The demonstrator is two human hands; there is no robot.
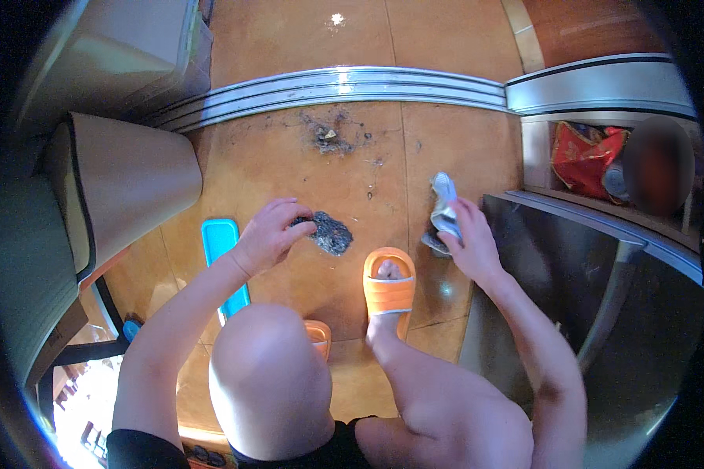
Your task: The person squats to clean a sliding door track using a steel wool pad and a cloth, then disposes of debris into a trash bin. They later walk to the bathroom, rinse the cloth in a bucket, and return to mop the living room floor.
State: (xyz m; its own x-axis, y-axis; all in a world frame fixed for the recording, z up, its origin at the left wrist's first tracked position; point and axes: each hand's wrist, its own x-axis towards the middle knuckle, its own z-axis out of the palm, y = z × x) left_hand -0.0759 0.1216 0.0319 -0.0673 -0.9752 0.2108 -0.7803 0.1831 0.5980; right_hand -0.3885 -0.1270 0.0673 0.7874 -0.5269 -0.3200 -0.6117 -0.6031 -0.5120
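Observation:
My left hand (277, 235) pinches the edge of a flat, dark grey clump of lint and dust (332, 234) between thumb and fingers, low over the tan tiled floor. In my right hand (474, 245) is a crumpled white piece (444, 202), cloth or thin sheet; I cannot tell which. A greyish, dirty-looking part of it hangs below the fingers. Farther off on the floor lies a loose pile of dust, hair and crumbs (330, 138), with small bits scattered towards me. My foot, in an orange slipper (389, 293), rests between the two hands.
A metal sliding-door track (340, 88) crosses the floor beyond the dust. A turquoise plastic tray or lid (220, 237) lies beside my left forearm. At left stands a beige bin-like container (138, 184). A dark glossy appliance (563, 281) borders the right; red cloth (586, 155) fills a compartment behind it.

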